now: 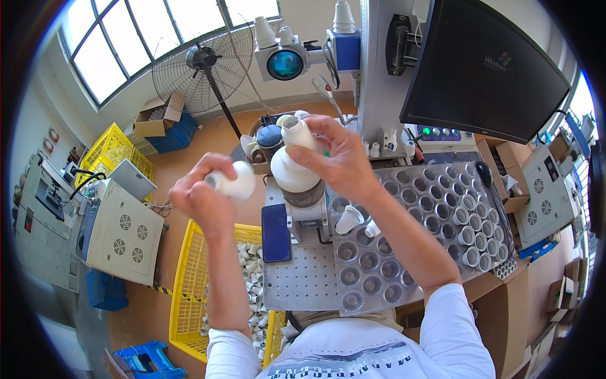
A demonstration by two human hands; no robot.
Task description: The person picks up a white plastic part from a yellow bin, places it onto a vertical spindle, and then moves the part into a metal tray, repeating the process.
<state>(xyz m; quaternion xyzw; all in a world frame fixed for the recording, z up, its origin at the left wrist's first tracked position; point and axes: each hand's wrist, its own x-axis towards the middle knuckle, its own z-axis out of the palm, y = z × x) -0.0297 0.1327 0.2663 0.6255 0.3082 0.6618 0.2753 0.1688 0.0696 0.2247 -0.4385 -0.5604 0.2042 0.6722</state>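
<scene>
My left hand (pixel 205 189) is closed round a small white bottle-shaped piece (pixel 240 183), held tilted to the left of the bench. In my right hand (pixel 338 155), fingers and thumb grip a white bottle-shaped piece (pixel 297 131) with a threaded neck and its open mouth up. Directly beneath it, a wider rounded white part (pixel 291 172) sits on a dark cylindrical holder (pixel 304 197). I cannot tell whether these two white parts are joined. A lens head (pixel 285 64) hangs beyond my hands.
Right of the holder lies a clear tray (pixel 379 247) of round pockets, with several white cups (pixel 467 235) at its far right. A dark blue phone (pixel 276 232) lies on the perforated metal plate (pixel 300 275). The yellow crate (pixel 189 300) holds white pieces. A monitor (pixel 486 69) overhangs the right side.
</scene>
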